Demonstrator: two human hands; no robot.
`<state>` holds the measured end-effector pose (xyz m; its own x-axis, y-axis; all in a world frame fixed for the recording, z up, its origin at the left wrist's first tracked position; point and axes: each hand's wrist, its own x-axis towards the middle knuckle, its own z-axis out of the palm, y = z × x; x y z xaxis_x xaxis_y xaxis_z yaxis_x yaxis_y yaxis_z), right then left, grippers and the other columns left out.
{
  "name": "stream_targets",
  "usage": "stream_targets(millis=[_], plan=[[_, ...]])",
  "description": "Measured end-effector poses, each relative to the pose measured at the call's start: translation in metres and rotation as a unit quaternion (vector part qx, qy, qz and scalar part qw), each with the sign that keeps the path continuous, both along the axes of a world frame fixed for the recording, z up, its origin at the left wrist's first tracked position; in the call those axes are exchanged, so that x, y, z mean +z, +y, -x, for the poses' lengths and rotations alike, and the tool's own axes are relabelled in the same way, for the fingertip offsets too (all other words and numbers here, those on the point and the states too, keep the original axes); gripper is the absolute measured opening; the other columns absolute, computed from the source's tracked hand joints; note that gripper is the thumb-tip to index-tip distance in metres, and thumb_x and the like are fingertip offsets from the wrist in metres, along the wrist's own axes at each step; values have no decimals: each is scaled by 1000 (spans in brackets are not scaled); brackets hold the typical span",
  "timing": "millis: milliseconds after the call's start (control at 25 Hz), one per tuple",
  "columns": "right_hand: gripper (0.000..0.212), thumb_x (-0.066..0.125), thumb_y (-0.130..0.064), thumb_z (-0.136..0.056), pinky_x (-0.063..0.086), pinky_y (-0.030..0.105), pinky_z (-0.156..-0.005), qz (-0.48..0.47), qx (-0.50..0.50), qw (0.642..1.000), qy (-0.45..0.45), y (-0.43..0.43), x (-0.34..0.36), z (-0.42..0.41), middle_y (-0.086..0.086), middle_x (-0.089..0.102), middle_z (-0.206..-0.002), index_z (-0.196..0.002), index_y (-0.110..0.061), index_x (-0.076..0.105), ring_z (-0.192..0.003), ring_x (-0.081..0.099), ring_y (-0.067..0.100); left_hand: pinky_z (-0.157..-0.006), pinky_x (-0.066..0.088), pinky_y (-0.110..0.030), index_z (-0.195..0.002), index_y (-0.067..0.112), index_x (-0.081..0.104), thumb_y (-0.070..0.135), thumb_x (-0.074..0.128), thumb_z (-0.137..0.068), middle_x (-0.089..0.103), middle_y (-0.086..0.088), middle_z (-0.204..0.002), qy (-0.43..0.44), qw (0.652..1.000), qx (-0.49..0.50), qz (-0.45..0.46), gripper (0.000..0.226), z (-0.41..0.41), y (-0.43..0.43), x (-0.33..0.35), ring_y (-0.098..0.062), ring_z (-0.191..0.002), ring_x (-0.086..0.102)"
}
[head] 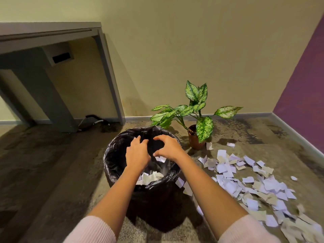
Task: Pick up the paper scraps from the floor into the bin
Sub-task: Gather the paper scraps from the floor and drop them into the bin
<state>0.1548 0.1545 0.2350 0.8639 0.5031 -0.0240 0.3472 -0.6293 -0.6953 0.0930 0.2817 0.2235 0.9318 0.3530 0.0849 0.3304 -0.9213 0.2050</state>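
Your left grip (137, 153) and right grip (169, 148) hang loosely curled over the bin (112, 155), holding nothing. One scrap (160, 159) sits just under the right. Paper scraps (245, 181) litter the floor (52, 172) rightward, before a potted plant (204, 128) and beige wall (175, 50).

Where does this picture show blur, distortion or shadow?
Head view: the wide lens slants the desk; a pale streak in the bin under the right hand is motion blur; scraps at the lower right edge smear; shadow lies beneath the desk.
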Motion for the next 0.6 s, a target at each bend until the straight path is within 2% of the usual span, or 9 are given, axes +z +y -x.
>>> stream_targets(millis=[120,320,480,600], plan=[[69,80,-21,-71,41,33,-102,-37,-5,999,-10,-17,13,4,4,56,-136,-134,-20,54,-127,50,22,-110,33,-45,-149,20,34,24,69,-84,27,-11,-158,-33,999,-2,-34,74,0,-16,14,-28,-147,21],[48,74,-20,-76,42,27,-89,-101,-88,989,-57,-63,21,10,5,62,-123,-122,-20,62,-114,55,21,-109,35,-47,-145,17,41,20,65,-84,36,-11,-153,-104,994,-19,-39,65,3,-55,28,-28,-144,28],[44,72,-20,-76,47,30,-88,-93,-138,984,-69,-114,12,12,5,61,-121,-119,-22,62,-112,54,22,-112,29,-44,-144,19,42,31,62,-86,36,-10,-153,-139,985,-88,-61,62,-4,-109,25,-27,-145,25],[46,67,-19,-75,48,41,-93,-52,-166,982,-67,-153,-2,15,8,59,-120,-120,-22,59,-114,50,27,-113,25,-41,-144,23,38,35,64,-84,32,-8,-155,-136,972,-172,-86,67,-15,-158,15,-25,-147,20]])
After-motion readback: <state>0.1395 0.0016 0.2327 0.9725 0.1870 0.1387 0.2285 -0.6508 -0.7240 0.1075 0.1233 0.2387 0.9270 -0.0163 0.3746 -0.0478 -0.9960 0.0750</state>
